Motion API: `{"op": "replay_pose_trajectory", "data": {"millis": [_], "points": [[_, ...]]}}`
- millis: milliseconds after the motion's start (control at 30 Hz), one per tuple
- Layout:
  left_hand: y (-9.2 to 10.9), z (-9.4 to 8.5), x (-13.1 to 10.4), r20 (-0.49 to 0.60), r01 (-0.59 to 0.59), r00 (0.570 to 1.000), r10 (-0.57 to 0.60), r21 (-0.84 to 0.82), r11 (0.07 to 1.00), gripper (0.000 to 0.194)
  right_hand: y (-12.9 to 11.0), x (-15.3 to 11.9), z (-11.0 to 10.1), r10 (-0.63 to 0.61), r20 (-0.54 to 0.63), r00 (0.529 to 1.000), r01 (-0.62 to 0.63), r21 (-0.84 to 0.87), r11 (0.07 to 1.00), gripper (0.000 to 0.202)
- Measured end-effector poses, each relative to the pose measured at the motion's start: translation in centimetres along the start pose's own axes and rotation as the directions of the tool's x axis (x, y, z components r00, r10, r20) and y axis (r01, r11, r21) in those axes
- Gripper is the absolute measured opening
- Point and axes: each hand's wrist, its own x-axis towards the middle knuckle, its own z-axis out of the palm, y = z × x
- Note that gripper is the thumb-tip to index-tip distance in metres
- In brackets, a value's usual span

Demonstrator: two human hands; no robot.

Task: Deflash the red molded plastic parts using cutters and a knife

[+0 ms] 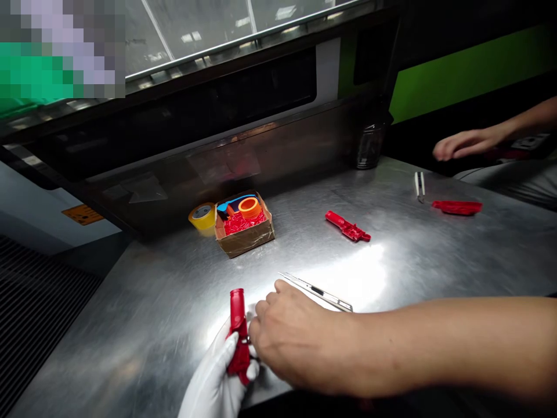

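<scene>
My left hand, in a white glove, is closed around a red plastic part with a tube-like upper end, tilted nearly upright above the table's front edge. My bare right hand is curled just to the right of it, with its fingertips close to the part's side. A small dark and metallic bit shows between them; whatever the right fingers grip is mostly hidden. Just beyond my right hand is a slim silver craft knife. A similar red plastic part lies farther off on the metal table.
A small cardboard box holds red scraps and an orange tape roll, beside a yellow tape roll. On the right are a white-handled tool, another red part and a co-worker's hand. A dark clear bottle stands behind.
</scene>
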Motion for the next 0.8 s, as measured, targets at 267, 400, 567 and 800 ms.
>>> {"op": "replay_pose_trajectory", "data": {"millis": [267, 400, 567, 800], "points": [[1.7, 0.3, 1.5, -0.019, 0.005, 1.0, -0.004, 0.025, 1.0, 0.025, 2.3, -1.7, -0.3, 0.313, -0.085, 0.946, -0.297, 0.157, 0.942, 0.018], [2.6, 1.0, 3.3, 0.009, -0.113, 0.994, 0.113, 0.092, 0.989, 0.025, 3.4, -2.8, -0.1, 0.419, -0.005, 0.908, -0.407, 0.229, 0.884, 0.019], [5.4, -0.4, 6.8, -0.06, -0.21, 0.974, 0.22, 0.135, 0.968, 0.023, 4.4, -4.6, 0.0, 0.49, 0.048, 0.87, -0.477, 0.331, 0.814, 0.02], [10.5, 2.6, 10.0, 0.019, -0.263, 0.965, 0.262, 0.06, 0.963, 0.022, 5.0, -6.4, 0.9, 0.536, 0.06, 0.842, -0.511, 0.406, 0.758, 0.015]]}}
